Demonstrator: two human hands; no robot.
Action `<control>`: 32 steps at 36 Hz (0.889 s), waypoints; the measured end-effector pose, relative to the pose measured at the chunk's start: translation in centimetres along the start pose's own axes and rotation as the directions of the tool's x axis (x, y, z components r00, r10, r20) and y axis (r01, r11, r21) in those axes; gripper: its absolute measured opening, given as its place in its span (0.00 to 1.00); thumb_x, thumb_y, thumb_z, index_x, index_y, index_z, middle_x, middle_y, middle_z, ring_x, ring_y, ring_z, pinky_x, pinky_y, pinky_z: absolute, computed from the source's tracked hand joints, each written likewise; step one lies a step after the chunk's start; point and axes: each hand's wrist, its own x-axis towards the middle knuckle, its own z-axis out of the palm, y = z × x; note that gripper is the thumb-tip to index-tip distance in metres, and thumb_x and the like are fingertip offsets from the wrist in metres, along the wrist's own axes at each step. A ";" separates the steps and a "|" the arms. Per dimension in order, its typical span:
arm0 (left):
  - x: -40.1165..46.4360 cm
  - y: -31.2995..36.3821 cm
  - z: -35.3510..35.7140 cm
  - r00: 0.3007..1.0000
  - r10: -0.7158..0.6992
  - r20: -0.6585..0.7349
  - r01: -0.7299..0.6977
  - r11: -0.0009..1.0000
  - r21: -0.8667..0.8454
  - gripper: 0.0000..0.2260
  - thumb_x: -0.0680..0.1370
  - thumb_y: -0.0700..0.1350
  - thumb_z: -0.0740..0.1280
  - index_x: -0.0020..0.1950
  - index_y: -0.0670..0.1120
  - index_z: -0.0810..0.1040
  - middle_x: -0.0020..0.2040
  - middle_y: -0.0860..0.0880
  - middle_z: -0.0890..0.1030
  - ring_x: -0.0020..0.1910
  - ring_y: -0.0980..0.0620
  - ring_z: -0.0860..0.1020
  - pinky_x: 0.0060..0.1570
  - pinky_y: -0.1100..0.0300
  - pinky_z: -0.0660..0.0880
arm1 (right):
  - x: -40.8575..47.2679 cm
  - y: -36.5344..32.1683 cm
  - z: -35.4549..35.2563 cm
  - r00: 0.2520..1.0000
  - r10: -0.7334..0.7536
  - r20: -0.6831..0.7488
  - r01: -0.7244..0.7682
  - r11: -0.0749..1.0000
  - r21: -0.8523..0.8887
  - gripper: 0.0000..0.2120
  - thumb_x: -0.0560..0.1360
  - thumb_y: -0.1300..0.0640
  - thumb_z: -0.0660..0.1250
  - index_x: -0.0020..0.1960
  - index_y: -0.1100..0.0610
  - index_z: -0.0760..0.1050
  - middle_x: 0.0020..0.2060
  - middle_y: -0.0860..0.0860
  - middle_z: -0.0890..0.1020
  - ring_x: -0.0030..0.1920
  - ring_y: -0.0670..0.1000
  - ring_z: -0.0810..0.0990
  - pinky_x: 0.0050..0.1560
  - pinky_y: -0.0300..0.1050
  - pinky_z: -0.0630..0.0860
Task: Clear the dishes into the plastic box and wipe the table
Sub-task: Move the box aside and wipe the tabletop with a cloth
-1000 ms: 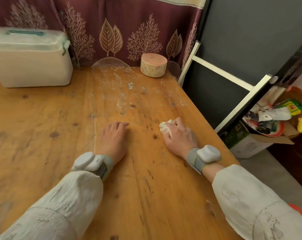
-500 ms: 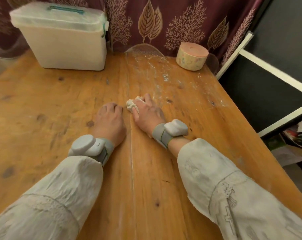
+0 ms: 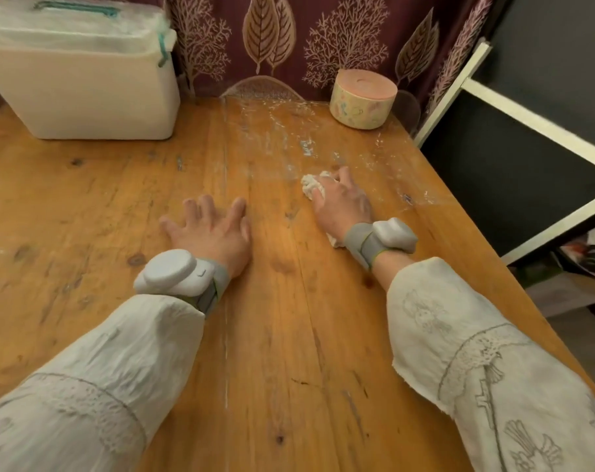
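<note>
The wooden table (image 3: 289, 335) carries the lidded plastic box (image 3: 81, 86) at its far left corner. The left hand (image 3: 211, 229) lies flat, fingers spread. The right hand (image 3: 340, 209) presses a crumpled white tissue (image 3: 311, 189), fingers curled over it.

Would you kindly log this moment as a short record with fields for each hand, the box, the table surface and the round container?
left hand: flat on the table, fingers spread, holding nothing
right hand: grips a crumpled white cloth against the wood
plastic box: far left corner, lid on
table: pale smears ahead of the cloth
round container: far right, pink lid on
</note>
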 end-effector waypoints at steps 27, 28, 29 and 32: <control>0.1 9.9 1.4 0.980 0.198 0.038 -0.198 0.980 -0.004 0.21 0.80 0.56 0.42 0.74 0.64 0.48 0.76 0.50 0.52 0.73 0.39 0.51 0.70 0.40 0.49 | 0.2 16.4 -4.3 0.984 0.147 -0.100 -0.136 0.984 0.111 0.18 0.80 0.51 0.56 0.68 0.51 0.70 0.60 0.55 0.68 0.59 0.56 0.70 0.60 0.47 0.67; 0.1 10.0 1.5 0.980 0.193 0.042 -0.193 0.981 -0.006 0.21 0.81 0.56 0.42 0.74 0.64 0.48 0.76 0.50 0.52 0.73 0.39 0.51 0.70 0.40 0.49 | 0.2 17.6 -4.7 0.974 0.192 -0.121 -0.180 0.978 0.107 0.17 0.80 0.51 0.56 0.68 0.52 0.71 0.60 0.56 0.67 0.59 0.57 0.70 0.60 0.48 0.68; 0.2 10.2 1.5 0.981 0.188 0.045 -0.188 0.982 -0.007 0.21 0.81 0.56 0.42 0.74 0.64 0.48 0.76 0.50 0.52 0.73 0.39 0.51 0.70 0.39 0.49 | 0.2 18.6 -5.0 0.960 0.241 -0.140 -0.230 0.969 0.091 0.17 0.81 0.52 0.56 0.67 0.53 0.71 0.59 0.57 0.67 0.58 0.58 0.70 0.59 0.49 0.69; 0.4 10.7 1.5 0.984 0.174 0.035 -0.174 0.985 -0.019 0.21 0.80 0.56 0.42 0.74 0.65 0.48 0.76 0.50 0.52 0.73 0.39 0.51 0.69 0.38 0.49 | -0.2 20.4 -5.6 0.880 0.402 -0.254 -0.422 0.906 -0.024 0.14 0.79 0.56 0.57 0.63 0.58 0.73 0.59 0.60 0.67 0.55 0.61 0.71 0.56 0.53 0.72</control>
